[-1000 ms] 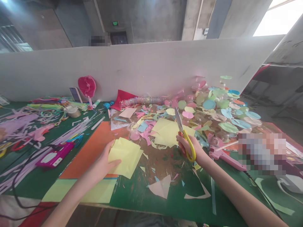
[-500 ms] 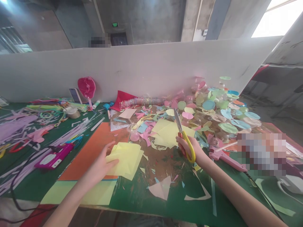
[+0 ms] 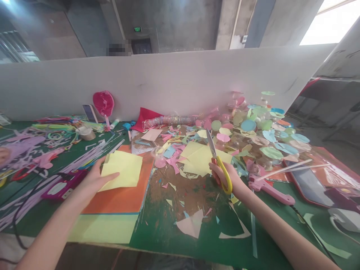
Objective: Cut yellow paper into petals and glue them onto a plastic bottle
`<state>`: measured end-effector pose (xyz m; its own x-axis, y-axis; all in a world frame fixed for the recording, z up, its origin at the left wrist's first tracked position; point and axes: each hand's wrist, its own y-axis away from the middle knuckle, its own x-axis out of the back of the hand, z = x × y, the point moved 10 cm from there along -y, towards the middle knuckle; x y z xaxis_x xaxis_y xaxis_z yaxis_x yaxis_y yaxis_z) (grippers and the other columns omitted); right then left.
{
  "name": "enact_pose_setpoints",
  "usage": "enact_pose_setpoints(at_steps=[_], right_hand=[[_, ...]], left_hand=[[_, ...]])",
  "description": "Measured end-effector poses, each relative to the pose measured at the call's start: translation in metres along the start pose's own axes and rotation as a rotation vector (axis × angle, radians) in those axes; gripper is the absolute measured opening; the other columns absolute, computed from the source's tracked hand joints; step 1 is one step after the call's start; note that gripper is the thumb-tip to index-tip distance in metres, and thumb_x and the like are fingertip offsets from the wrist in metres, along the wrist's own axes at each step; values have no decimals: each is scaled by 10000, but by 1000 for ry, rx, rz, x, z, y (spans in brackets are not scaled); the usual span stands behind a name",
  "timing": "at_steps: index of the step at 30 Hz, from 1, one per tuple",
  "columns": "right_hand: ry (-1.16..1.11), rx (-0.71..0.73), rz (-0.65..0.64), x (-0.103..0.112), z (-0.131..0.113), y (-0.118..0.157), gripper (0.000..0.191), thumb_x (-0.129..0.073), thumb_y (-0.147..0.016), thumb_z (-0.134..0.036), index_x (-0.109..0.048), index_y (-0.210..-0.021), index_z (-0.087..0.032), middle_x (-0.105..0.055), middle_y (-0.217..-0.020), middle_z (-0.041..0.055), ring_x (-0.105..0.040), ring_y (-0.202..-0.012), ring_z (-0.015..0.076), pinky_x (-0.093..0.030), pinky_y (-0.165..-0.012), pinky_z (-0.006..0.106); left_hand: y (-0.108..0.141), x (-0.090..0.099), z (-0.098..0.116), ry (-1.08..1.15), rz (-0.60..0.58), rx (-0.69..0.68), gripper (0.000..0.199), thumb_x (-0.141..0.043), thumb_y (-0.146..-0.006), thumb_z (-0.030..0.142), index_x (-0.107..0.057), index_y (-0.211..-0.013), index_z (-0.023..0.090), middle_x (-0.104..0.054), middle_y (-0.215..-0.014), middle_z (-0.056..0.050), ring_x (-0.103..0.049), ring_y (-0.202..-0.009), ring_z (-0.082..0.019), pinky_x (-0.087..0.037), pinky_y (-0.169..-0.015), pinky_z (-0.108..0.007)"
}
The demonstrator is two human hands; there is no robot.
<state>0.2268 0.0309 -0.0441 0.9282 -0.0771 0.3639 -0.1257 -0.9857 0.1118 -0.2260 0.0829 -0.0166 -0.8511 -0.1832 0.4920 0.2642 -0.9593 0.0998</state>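
My left hand grips a small stack of yellow paper, thumb on top, over an orange sheet at the left front. Part of a pale green sheet shows below the orange one. My right hand is closed around the handles of yellow-handled scissors. Their blades point up and away, pressed together or nearly so. Beyond the blades lie more yellow paper sheets among scraps. A pink glue gun rests just right of my right hand.
Several paper discs on clear bases crowd the back right. A phone lies at the right. Purple strips, a magenta device and a tape roll are on the left. A pink fan stands by the white partition.
My left hand has moved left and slightly away from me with the yellow paper, which has turned and now lies over the orange sheet. My right hand and the scissors have barely moved.
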Motion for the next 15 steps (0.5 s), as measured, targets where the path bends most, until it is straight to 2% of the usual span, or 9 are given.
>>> enact_pose_setpoints(at_steps=[3, 6, 12, 15], right_hand=[[4, 5, 2, 1, -1, 0, 378, -498, -835, -497, -404, -569, -244, -413, -391, -62, -441, -356, 117, -396, -412, 246], [7, 1, 2, 1, -1, 0, 374, -500, -830, -496, -413, -569, -242, -422, -395, -61, -442, -355, 115, -399, -416, 245], [25, 2, -1, 0, -1, -1, 383, -493, -823, -513, -409, -564, -243, -430, -396, -53, -448, -364, 120, -410, -427, 252], [27, 11, -1, 1, -2, -1, 383, -494, -823, -509, -409, -563, -241, -437, -401, -49, -452, -372, 118, -407, -429, 248]], left_hand=[[-24, 11, 2, -10, 40, -32, 983, -824, -660, 332, -299, -1486, 248, -558, -1411, -147, -573, -1255, -326, -470, -1031, -493], [-45, 12, 11, -38, 57, -110, 958, -797, -712, 339, -268, -1502, 222, -540, -1424, -140, -574, -1248, -298, -475, -1029, -456], [-66, -12, 20, -107, -5, -193, 898, -724, -790, 303, -214, -1518, 177, -522, -1421, -135, -572, -1237, -262, -479, -1023, -403], [-71, -19, 24, -160, 3, -235, 875, -729, -775, 265, -253, -1499, 139, -538, -1390, -143, -587, -1206, -264, -496, -999, -395]])
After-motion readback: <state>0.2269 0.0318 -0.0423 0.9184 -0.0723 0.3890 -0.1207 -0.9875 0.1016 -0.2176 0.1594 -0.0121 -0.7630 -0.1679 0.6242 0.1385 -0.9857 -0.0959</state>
